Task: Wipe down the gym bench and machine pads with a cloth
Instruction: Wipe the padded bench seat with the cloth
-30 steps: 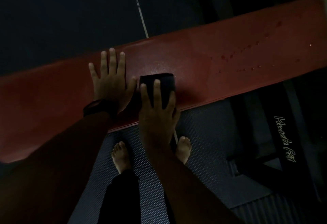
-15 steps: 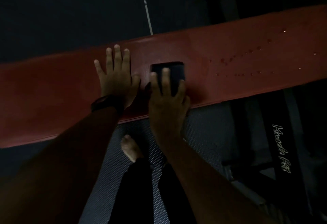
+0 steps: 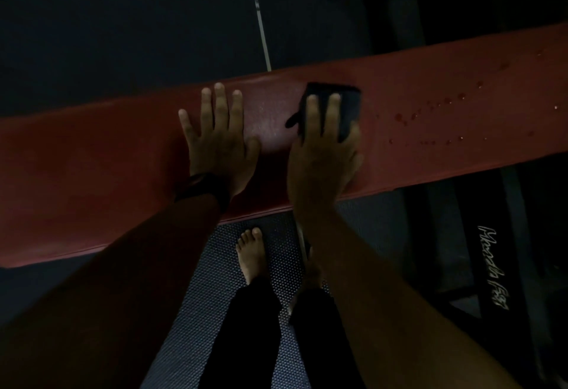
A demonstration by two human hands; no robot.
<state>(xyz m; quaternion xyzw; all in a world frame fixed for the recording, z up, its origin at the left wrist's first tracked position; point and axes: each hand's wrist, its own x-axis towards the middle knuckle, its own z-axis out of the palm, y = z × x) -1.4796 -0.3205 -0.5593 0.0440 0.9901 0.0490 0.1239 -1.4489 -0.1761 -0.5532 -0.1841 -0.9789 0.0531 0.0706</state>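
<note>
A long red padded bench (image 3: 107, 155) runs across the dim view from lower left to upper right. My left hand (image 3: 219, 139) lies flat on it with fingers spread, a dark band at the wrist. To its right, my right hand (image 3: 322, 149) presses a folded dark cloth (image 3: 347, 102) onto the pad with straight fingers; the cloth's far edge shows beyond my fingertips. Small water droplets (image 3: 436, 112) dot the pad to the right of the cloth.
Dark textured floor mat (image 3: 196, 311) lies below the bench, with my bare foot (image 3: 250, 253) and dark trouser legs on it. A black frame part with white lettering (image 3: 491, 268) sits at the lower right. A pale line (image 3: 259, 16) crosses the dark floor beyond the bench.
My right hand has slid the cloth along the pad to the right and toward the far edge, away from my left hand. My left hand stays flat. One foot has stepped.
</note>
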